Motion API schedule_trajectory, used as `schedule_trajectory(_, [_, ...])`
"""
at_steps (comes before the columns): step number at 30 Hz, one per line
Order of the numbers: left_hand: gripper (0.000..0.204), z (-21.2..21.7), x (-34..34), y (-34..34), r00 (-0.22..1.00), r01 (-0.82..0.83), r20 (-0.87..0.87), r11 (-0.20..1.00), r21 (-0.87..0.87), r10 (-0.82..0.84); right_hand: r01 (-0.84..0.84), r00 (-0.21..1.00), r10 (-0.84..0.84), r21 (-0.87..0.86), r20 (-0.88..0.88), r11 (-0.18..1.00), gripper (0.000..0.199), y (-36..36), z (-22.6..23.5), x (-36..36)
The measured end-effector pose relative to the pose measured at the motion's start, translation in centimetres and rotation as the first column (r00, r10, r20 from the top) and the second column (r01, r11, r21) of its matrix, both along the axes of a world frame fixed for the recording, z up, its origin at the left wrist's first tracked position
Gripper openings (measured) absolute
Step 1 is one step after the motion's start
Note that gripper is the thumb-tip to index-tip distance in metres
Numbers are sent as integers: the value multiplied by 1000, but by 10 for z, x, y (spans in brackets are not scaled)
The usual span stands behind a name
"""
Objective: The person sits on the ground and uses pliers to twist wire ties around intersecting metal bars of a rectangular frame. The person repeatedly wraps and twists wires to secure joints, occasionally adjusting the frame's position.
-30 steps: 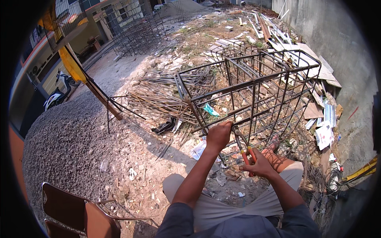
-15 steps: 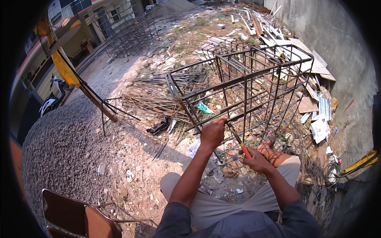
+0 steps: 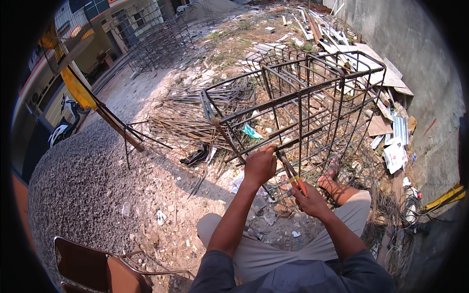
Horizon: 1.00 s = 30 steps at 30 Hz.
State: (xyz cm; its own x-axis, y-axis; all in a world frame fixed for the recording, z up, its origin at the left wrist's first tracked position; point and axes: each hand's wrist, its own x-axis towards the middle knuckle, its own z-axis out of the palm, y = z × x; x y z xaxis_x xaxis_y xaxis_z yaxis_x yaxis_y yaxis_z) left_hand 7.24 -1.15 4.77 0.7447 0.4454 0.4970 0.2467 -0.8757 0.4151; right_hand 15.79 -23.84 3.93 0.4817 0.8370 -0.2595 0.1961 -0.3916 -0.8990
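A rebar cage (image 3: 320, 89) of dark steel bars and square stirrups stands in front of me, slightly tilted. My left hand (image 3: 260, 167) is closed at a lower bar on its near side, fingers curled over the steel; whether a wire is also in them is hidden. In my right hand (image 3: 310, 201) is a pair of pincers (image 3: 290, 175) with red and yellow handles. Their dark jaws meet the same bar just right of my left hand. The handles stand slightly apart.
Cut rods (image 3: 195, 115) lie heaped left of the cage. A gravel pile (image 3: 83, 195) and a brown chair (image 3: 93, 263) are on my left. Boards (image 3: 381, 73) and scrap lie along the concrete wall (image 3: 415, 58) at right. A leaning pole (image 3: 117, 124) stands at far left.
The pincers' handles have spread a little apart and swung more upright, with my right hand shifting slightly left. My left hand stays at the bar.
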Motion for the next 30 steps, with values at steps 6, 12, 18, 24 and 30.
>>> schedule_trajectory(6, [33, 1, -5, 1, 997, 59, 53, 995, -81, -55, -69, 417, 133, 115, -899, 991, 48, 1, -33, 16])
schedule_trajectory(12, [33, 5, -2, -5, 995, 75, 78, 992, -103, -67, -39, -34, 525, 526, -850, 849, 56, 3, -86, 3])
schedule_trajectory(18, [34, 7, -3, -2, 1000, 12, 19, 992, -126, -10, 162, 985, -160, 37, -67, 986, 53, 1, -5, -19])
schedule_trajectory(24, [34, 6, 2, -5, 998, 37, 60, 995, -96, -31, 174, 602, -228, 153, 765, 973, 36, 7, -9, -7])
schedule_trajectory(30, [34, 8, -4, -4, 998, 48, 39, 995, -88, -45, 9, 874, -3, -11, 485, 1000, 34, 10, -28, 7])
